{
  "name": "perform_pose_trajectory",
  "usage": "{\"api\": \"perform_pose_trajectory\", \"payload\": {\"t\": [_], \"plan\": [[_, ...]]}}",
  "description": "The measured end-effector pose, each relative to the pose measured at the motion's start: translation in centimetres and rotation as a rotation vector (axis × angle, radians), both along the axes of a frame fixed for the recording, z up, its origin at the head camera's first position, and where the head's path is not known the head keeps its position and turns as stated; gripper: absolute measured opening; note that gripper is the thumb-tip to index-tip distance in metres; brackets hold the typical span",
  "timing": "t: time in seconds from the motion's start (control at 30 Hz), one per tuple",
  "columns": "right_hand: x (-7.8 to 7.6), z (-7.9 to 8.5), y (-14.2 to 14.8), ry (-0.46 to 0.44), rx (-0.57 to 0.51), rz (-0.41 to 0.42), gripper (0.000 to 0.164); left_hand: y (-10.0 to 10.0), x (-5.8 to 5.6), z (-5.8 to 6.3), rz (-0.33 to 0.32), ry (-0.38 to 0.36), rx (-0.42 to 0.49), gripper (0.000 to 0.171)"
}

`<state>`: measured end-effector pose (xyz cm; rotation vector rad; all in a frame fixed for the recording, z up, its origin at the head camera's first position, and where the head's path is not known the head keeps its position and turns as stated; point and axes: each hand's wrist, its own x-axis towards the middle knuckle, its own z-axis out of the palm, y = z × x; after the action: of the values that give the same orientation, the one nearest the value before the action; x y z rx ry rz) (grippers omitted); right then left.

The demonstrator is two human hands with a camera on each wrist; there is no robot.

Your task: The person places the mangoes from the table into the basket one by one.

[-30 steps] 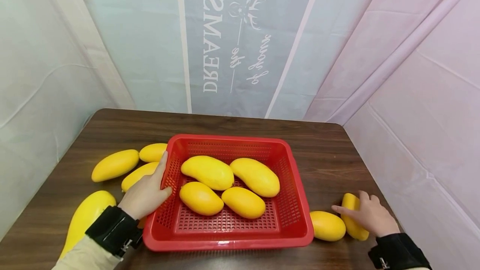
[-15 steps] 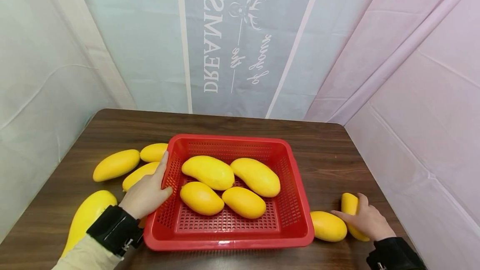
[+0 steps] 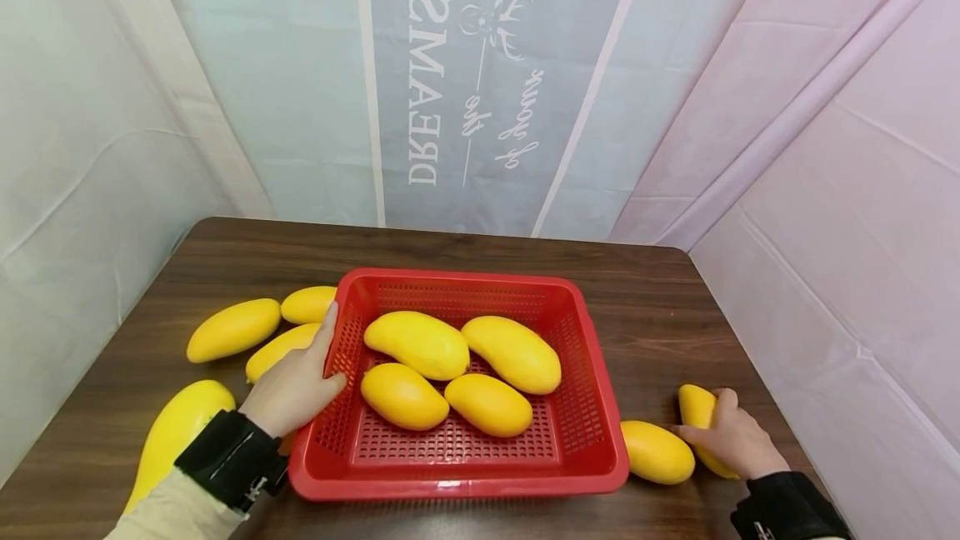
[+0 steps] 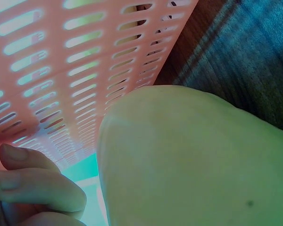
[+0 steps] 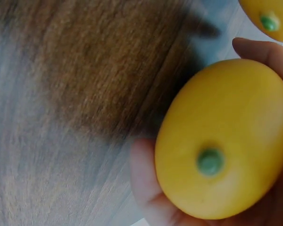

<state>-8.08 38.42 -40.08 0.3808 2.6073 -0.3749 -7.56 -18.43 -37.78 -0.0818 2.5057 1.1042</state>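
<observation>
A red plastic basket with slotted walls holds several yellow mangoes. My left hand holds its left side, with the thumb over the rim and the index finger along it. Curled fingers show beside the basket wall in the left wrist view, near a large mango. At the table's right side, my right hand grips a mango. In the right wrist view, thumb and fingers lie around this mango, its green stem end facing the camera.
Another mango lies between the basket and my right hand. Several mangoes lie on the wooden table left of the basket, partly hidden by my left arm. Cloth curtains hang around the table.
My right hand has closed around the right-hand mango, which has shifted slightly to the left. The left hand and the basket have stayed in place.
</observation>
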Motion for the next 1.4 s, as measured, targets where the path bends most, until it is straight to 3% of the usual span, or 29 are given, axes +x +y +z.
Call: {"api": "perform_pose_trajectory", "payload": {"t": [0.17,0.4,0.73,1.03,1.4], "plan": [[0.0,0.1,-0.1,0.015,-0.007,0.020,0.109,0.0,0.1,0.0,0.001,-0.002,-0.001,0.100],[0.0,0.6,-0.4,0.104,0.038,0.059,0.097,0.0,0.1,0.0,0.004,0.006,0.005,0.100],[-0.3,1.5,-0.7,0.158,0.076,0.039,0.099,0.0,0.1,0.0,0.004,0.008,0.006,0.100],[-0.6,2.5,-1.7,0.227,0.045,0.038,0.095,0.0,0.1,0.1,0.003,0.008,-0.004,0.100],[-0.1,4.0,-3.4,0.332,0.029,0.086,0.088,0.2,0.1,0.1,0.013,0.004,-0.018,0.100]]}}
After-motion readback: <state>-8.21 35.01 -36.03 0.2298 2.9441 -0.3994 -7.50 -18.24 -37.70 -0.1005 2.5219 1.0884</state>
